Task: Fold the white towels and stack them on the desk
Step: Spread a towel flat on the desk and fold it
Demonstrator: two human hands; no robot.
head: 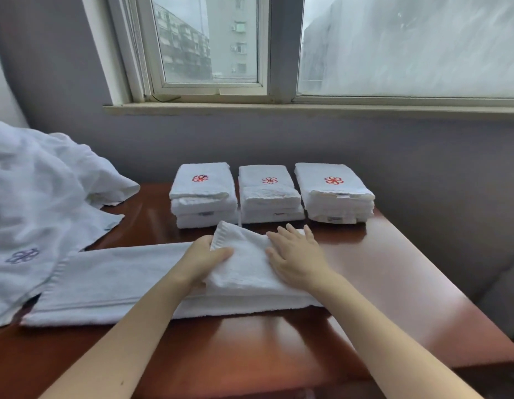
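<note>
in the head view, a long white towel (111, 280) is laid flat across the front of the desk (394, 283), with its right end doubled over. the turned-over edge is gripped by the left hand (205, 262), thumb on top, while the fold is pressed down by the right hand (293, 254), fingers straight and spread. the terry is judged soft, light and limp, unlikely to slide on itself; it is best taken at the hemmed corners and smoothed flat. three folded stacks (270, 197) are set just behind the hands, and a loose heap (34, 197) is draped at left.
</note>
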